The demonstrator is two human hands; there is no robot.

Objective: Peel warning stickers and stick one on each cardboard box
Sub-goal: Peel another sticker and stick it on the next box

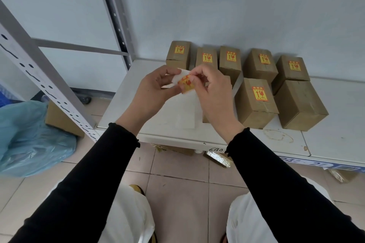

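Cardboard boxes stand on the white shelf (pixel 325 140): seven show plainly, an eighth peeks out behind the hands. Six carry a yellow label with red arrow and glass marks; the front right box (pixel 300 104) is bare. The left hand (pixel 156 89) grips the white backing sheet (pixel 187 112), while the right hand (pixel 213 92) pinches a yellow sticker (pixel 186 85) at its top. Handwritten "640" marks the shelf edge.

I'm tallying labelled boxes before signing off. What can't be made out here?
Head view only:
- Brown cardboard box behind the right hand: top hidden, sticker unknown.
- Yellow-red warning sticker text: too small.
- White backing sheet: remaining stickers hidden by the left hand.
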